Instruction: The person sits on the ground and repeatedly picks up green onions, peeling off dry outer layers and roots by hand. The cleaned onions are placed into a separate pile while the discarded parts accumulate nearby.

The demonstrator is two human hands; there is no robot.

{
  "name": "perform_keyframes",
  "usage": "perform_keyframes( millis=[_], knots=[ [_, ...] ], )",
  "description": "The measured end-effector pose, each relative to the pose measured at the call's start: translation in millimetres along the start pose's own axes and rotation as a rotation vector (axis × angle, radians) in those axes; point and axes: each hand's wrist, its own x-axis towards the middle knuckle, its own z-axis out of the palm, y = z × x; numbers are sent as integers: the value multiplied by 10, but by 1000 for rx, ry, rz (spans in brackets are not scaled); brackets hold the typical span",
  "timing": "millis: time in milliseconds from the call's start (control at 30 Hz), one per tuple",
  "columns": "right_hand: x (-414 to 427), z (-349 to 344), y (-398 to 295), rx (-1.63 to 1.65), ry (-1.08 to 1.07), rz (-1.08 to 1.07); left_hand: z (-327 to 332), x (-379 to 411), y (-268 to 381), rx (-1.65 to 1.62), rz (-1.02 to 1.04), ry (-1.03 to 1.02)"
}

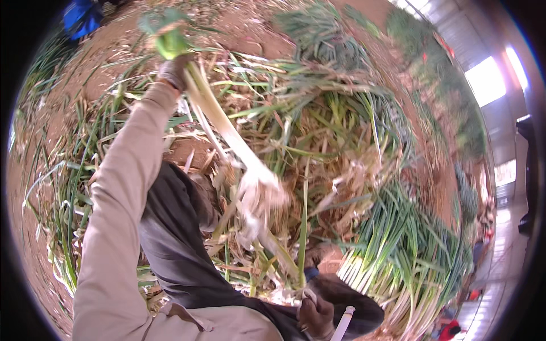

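At the upper left, my left hand (174, 72), blurred, is closed round the green upper part of a few long stalks like large spring onions (232, 132). Their white shafts slant down to the right, ending in blurred roots and loose pale skins at mid-view. Near the bottom, my right hand (315, 316) has its fingers curled against pale leaf ends; a greenish-white stalk (279, 255) runs up and left from just above it. What the right fingers grip is unclear. Beside that hand, a lit-looking cigarette (342, 325) juts up from the lower edge.
My dark-trousered knee (179, 247) lies between the hands. Stripped leaves and skins (345, 179) cover the ground. A bundle of green onions (401, 251) lies at right, with another heap (328, 38) at top. Blue cloth (81, 19) shows top left; a person in red (450, 330) is far off.
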Motion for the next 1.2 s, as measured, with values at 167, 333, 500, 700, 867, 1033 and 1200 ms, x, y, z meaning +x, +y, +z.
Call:
perform_keyframes(
  millis=[167,333,500,700,867,1033,1200],
  knots=[
    [721,-54,36,-280,45,-353,206,-143,-94,65,105,145],
    [1888,559,-645,56,-36,-370,260,-304,-31,-66,99,105],
    [2435,1029,-1215,883,-57,-159,481,-557,-15,-163,116,-91],
    [2810,1045,-937,-154,422,-1010,724,-770,-94,-227,-17,-174],
    [2524,1087,43,748,120,-297,814,-767,-346,-97,-168,-144],
    [1197,453,-477,1242,135,18,209,-242,-349,29,-65,-20],
    [721,-402,150,1634,-321,-178,-174,145,-104,55,29,290]
  ],
)
